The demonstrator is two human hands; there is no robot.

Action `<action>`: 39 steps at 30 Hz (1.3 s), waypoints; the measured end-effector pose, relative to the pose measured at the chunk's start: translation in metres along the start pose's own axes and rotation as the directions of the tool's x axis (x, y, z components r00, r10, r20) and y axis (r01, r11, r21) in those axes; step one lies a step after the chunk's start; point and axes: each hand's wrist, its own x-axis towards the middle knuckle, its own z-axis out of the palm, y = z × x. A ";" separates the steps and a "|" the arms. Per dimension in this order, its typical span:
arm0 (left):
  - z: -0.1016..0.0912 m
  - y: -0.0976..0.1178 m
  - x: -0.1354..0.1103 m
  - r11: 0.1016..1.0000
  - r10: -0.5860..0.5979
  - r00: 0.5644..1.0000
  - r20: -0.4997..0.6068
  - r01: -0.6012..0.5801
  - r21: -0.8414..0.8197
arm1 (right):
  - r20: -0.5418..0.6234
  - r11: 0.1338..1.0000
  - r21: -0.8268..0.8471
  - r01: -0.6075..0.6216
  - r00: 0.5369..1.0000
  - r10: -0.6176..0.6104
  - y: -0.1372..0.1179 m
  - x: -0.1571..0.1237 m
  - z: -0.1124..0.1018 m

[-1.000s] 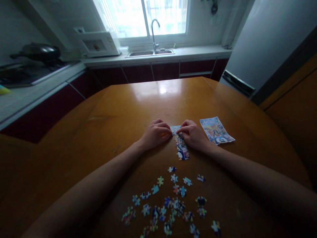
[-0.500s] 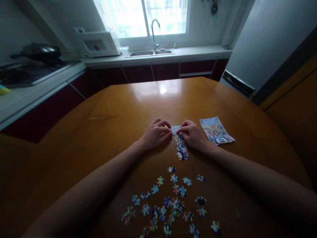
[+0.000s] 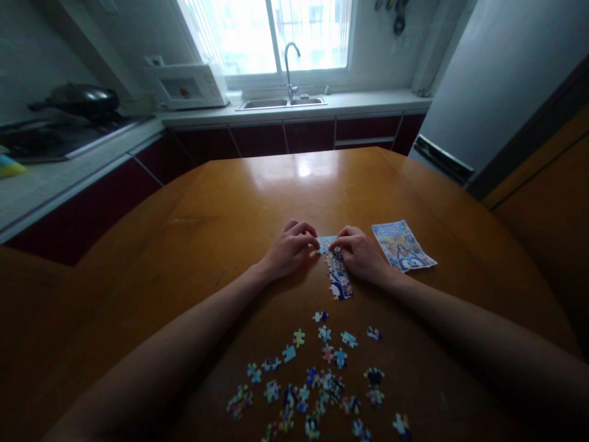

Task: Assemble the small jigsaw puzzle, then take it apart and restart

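Note:
A narrow strip of joined puzzle pieces (image 3: 339,279) lies on the wooden table (image 3: 230,209). My left hand (image 3: 289,248) rests at the strip's top left, fingers curled and pinched against its upper end. My right hand (image 3: 361,252) mirrors it on the right, fingertips pressed on the same top pieces. Several loose puzzle pieces (image 3: 317,380) are scattered on the table nearer to me, between my forearms.
A printed picture sheet (image 3: 403,245) lies just right of my right hand. Beyond the table are a counter with a sink and tap (image 3: 288,98), a microwave (image 3: 186,86), a wok on the stove (image 3: 83,98), and a fridge (image 3: 488,80) at the right.
Both hands stay pressed on the top of the strip. The view has tipped slightly, so everything sits a little lower in the picture.

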 end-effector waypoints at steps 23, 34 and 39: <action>0.003 0.000 0.000 0.999 0.031 0.999 0.012 -0.030 -0.012 | -0.140 0.987 0.156 -0.044 0.988 0.066 0.007 0.004 0.001; 0.003 -0.003 -0.001 0.999 0.041 0.996 0.078 -0.041 -0.008 | -0.062 0.996 0.094 -0.001 0.998 0.007 0.003 0.002 0.000; 0.004 -0.006 -0.002 0.999 0.034 0.996 0.078 -0.033 -0.014 | -0.028 0.998 0.055 0.019 0.999 -0.018 0.003 0.002 0.001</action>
